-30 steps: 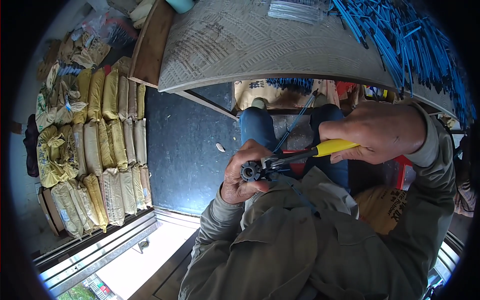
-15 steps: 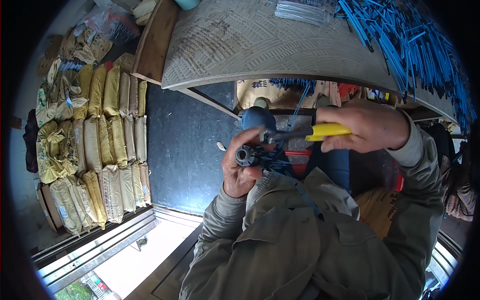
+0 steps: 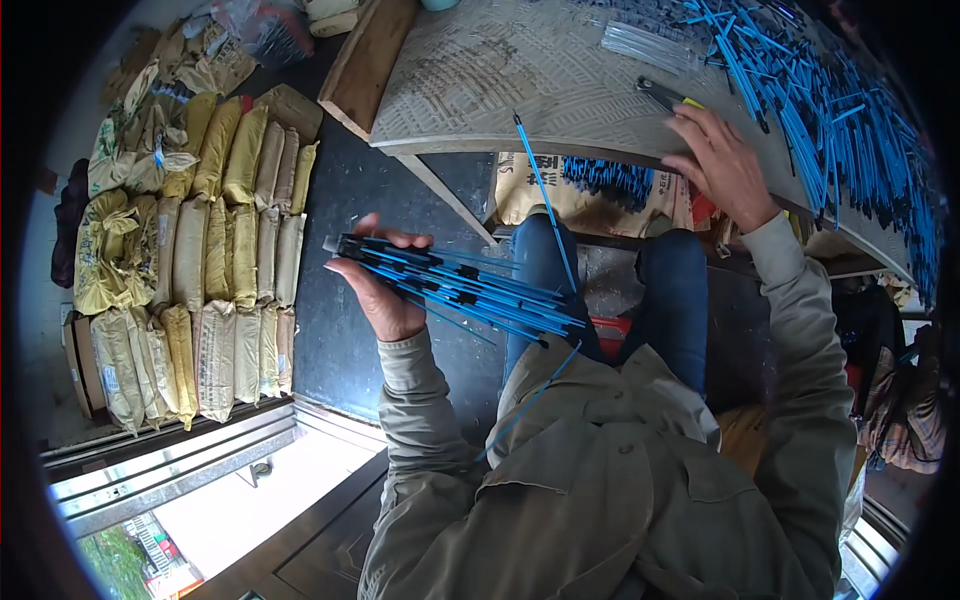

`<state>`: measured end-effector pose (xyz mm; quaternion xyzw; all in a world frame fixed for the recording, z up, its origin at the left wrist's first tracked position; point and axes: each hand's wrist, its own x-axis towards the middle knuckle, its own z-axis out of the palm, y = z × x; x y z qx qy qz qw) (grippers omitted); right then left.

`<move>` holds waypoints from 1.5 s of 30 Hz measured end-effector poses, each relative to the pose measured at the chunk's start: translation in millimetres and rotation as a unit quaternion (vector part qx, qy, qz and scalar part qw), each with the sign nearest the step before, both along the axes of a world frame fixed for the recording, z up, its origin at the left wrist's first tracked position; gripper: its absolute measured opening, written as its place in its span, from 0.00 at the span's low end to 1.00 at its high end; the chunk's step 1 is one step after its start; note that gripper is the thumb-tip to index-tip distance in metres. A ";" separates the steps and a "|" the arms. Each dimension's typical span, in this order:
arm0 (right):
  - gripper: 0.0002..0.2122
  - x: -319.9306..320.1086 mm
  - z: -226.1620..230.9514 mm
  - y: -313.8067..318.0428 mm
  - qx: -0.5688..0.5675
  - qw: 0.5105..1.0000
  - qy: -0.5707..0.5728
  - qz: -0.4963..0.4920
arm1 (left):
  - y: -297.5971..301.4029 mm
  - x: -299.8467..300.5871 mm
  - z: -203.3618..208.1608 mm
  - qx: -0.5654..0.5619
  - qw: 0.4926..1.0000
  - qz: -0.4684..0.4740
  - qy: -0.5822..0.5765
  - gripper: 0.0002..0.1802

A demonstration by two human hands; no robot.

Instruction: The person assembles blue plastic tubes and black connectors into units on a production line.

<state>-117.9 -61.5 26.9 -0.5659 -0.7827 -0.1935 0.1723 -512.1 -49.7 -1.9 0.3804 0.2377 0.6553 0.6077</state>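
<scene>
Two bare hands work apart. At left, the left hand (image 3: 380, 285) is raised, palm up, fingers curled around a bundle of blue cable ties (image 3: 460, 285); their long axis runs left to right, black ends at the hand, tips slanting down toward the lap. At far right, the right hand (image 3: 722, 160) rests flat, fingers spread, on the patterned tabletop (image 3: 500, 80), touching yellow-handled pliers (image 3: 665, 95) beside loose blue ties (image 3: 850, 120).

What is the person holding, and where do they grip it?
The left hand holds a bundle of blue wires at its black-tipped end. The right hand holds nothing; it rests on the table by the yellow-handled pliers.
</scene>
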 end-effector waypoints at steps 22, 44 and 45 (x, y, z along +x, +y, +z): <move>0.20 -154.4 -15.5 -48.5 -0.191 0.773 0.366 0.481 | -29.3 24.8 -178.5 -0.370 0.827 -0.126 -0.404 0.29; 0.14 -137.5 -20.3 -88.9 -0.358 0.463 0.787 0.197 | -56.8 80.9 -42.5 -0.156 0.933 -0.244 0.215 0.28; 0.14 -134.7 -18.3 -91.2 -0.345 0.472 0.788 0.193 | -61.1 89.4 -42.1 -0.158 0.945 -0.214 0.189 0.26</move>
